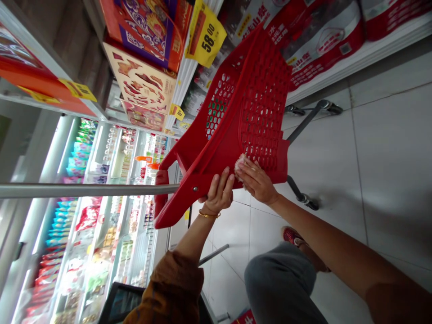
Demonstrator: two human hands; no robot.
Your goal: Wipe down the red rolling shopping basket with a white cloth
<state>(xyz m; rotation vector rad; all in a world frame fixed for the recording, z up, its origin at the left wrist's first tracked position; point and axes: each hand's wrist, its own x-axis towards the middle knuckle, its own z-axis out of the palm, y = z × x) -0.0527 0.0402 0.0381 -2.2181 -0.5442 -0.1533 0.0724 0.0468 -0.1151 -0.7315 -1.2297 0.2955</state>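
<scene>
Fingers (225, 178) gripping one red basket (259, 99) (tilted), left hand (218, 194); right hand (257, 181), one wad (240, 161)

The pale tiled floor (388, 148) carries a red basket cart (249, 117) on black wheels (308, 201), with a red-patterned shoe (292, 235) nearby.
</scene>
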